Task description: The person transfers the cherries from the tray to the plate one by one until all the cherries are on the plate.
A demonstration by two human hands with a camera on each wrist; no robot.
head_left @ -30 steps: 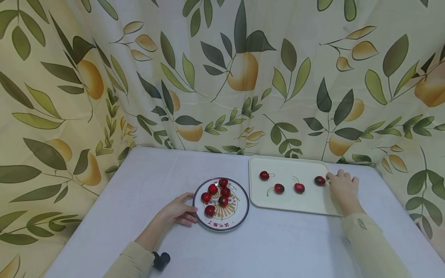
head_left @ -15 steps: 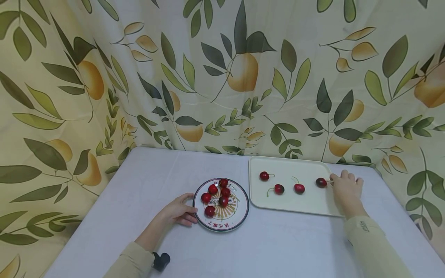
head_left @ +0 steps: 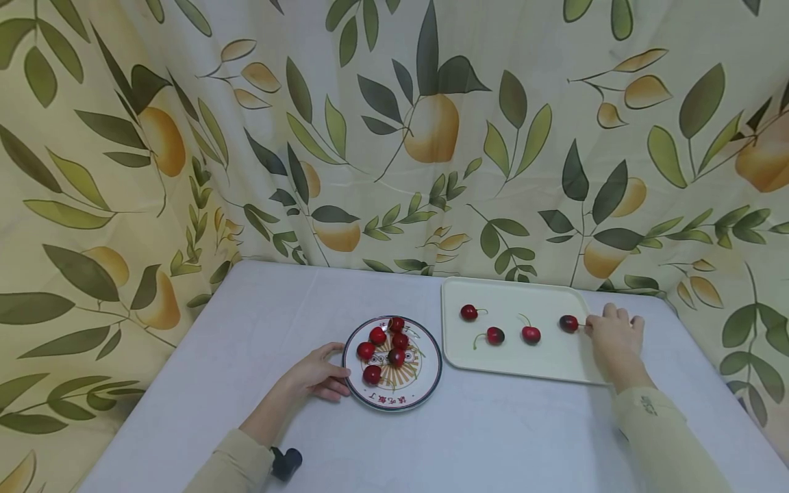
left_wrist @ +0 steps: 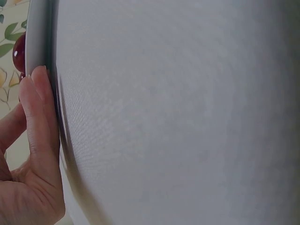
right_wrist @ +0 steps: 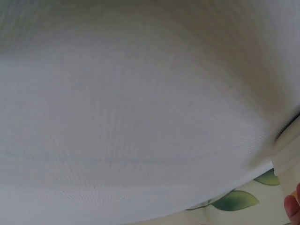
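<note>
My left arm reached in from the near left, a black device (head_left: 286,464) at its wrist, and my left hand (head_left: 319,375) lay against the left rim of the round plate (head_left: 422,383). I had its fingers extended rather than wrapped round; in the left wrist view two fingertips rested along the plate's outer wall, so that grip was loose, only touching.

My right arm came in from the near right, and my right hand (head_left: 616,340) was over the right end of the cream tray (head_left: 524,366), its fingers bent down and to the left. That grip was narrow: I pinched the stem of the rightmost cherry (head_left: 568,324), the fruit sitting just left of my fingertips. Whether its underside touched the tray, I could not tell. The right wrist view caught only a bit of my fingers at its right edge.

Three other cherries (head_left: 495,335) lay farther left on the tray, apart from my hand. Six red cherries (head_left: 396,357) sat on the plate, which stood left of the tray on the white table (head_left: 493,431).
</note>
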